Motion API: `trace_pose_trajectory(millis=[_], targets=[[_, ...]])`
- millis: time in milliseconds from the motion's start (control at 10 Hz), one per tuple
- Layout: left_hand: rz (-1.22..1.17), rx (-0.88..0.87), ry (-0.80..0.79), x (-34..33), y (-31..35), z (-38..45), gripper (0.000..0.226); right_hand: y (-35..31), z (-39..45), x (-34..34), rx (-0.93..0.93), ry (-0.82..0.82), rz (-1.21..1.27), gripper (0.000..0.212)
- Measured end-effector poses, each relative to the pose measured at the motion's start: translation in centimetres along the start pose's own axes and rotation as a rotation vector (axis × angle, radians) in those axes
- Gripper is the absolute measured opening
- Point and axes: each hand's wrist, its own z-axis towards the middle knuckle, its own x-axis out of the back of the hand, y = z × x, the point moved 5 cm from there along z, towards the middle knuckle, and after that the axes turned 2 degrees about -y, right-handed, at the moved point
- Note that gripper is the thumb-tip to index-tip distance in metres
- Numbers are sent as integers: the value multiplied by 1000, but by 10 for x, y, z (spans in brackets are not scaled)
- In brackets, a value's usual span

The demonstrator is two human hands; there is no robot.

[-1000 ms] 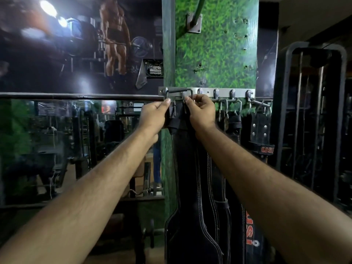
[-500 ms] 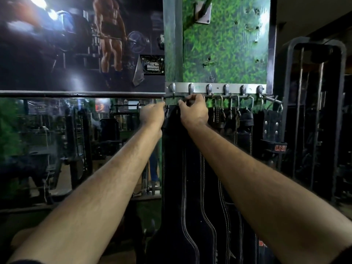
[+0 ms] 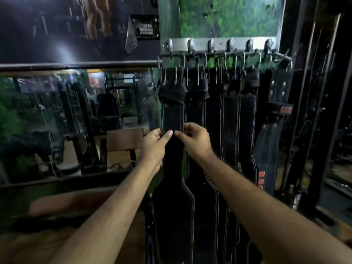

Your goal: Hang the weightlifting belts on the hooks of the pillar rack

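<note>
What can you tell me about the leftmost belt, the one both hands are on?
The leftmost belt is black, leather-like, with pale stitching along both edges. It hangs straight down from its metal buckle, which sits over the leftmost hook of the rack. A dark loop wraps it below the buckle; lower down it widens. The left hand and right hand pinch its edges at the narrow part. Another belt hangs close on its right.

This is a gym. Black weightlifting belts (image 3: 224, 115) hang in a row from metal hooks (image 3: 210, 44) on a green pillar (image 3: 228, 18). In the upper left of the frame is a poster (image 3: 76, 25) of a strong lifter. A big mirror (image 3: 57, 121) at left shows workout machines.
</note>
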Motion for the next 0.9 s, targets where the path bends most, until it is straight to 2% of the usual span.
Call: trace_pose_trajectory(millis=[100,200,300,400,500,600,700,800,900], targets=[[167,42,-4,10,-61,-16,64,50,-34,-3,-102,-131,-72,16],[298,107,-36,20,-124,-40,39,96,-70,-3,-187,-214,-150,25],[311,198,-78,29,-183,-57,76,133,-103,0,-234,-231,-189,29],[319,261,-64,37,-204,-66,86,157,-127,3,-286,-247,-138,18],[295,284,-63,35,-203,-78,35,172,-138,3,-328,-192,-44,25],[285,262,-39,35,-221,-92,29,179,-144,1,-381,-152,-55,33],[307,274,28,38,-234,-111,32,191,-164,4,-506,-171,-215,41],[388,333,177,44,-240,-141,41,210,-207,16,-664,-154,-332,35],[509,439,410,47,-243,-177,49,220,-240,29,-773,-69,-231,27]])
